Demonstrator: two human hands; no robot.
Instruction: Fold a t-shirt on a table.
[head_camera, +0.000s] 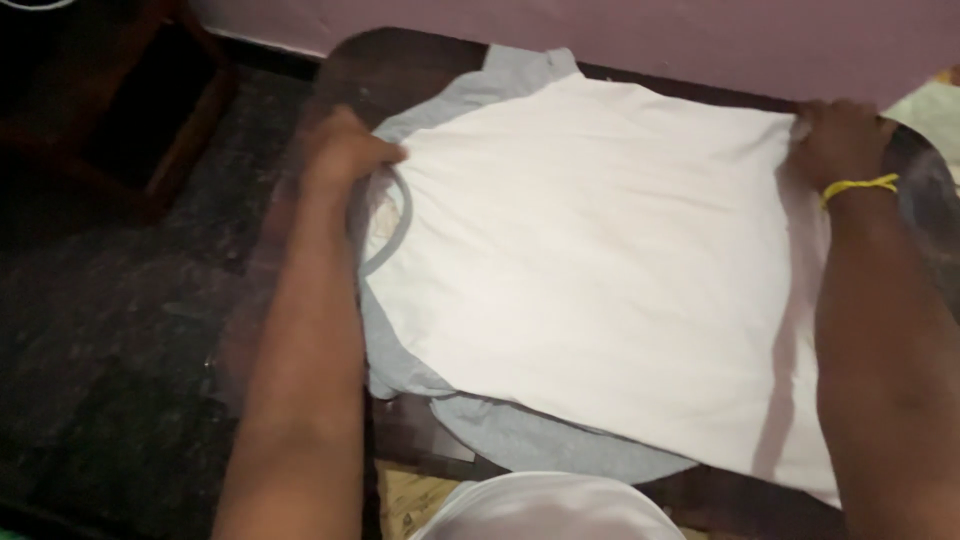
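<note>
A white T-shirt with grey sleeves (600, 260) lies spread flat across the middle of the frame on a dark wooden surface (400, 65). At centre left, the left hand (345, 150) grips the shirt beside its grey-trimmed neckline (395, 225), fingers closed on the fabric. At upper right, the right hand (840, 140), with a yellow wristband (858, 186), pinches the hem, fingers shut on the cloth. A purple wall (650, 35) runs along the top; dark floor (110, 340) fills the left.

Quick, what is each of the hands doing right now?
Left hand: closed, gripping the white and grey T-shirt near its collar.
Right hand: closed, pinching the T-shirt's bottom edge against the dark table.
</note>
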